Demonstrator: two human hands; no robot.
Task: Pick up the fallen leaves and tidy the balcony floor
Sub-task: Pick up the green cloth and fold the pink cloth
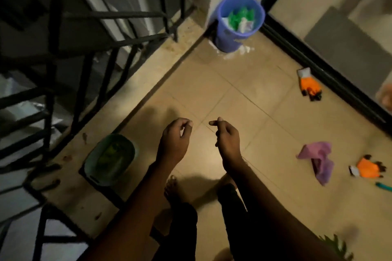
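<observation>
Both my hands hang over the beige tiled floor (244, 99). My left hand (176, 140) has loosely curled fingers and holds nothing. My right hand (226, 137) is the same, its fingers relaxed and bare. A few small brown leaves (84, 136) lie on the raised ledge by the railing at the left. A green basin (110, 159) with green plant bits sits on that ledge, left of my left hand. A blue bucket (231, 36) with green and white scraps stands in the far corner.
Black metal railing (101, 17) runs along the left. Two orange gloves (310, 85) (368, 167) and a purple cloth (318, 159) lie on the floor at the right. A black door track (331, 78) borders the right side. A green plant tip (337, 243) shows at the bottom right.
</observation>
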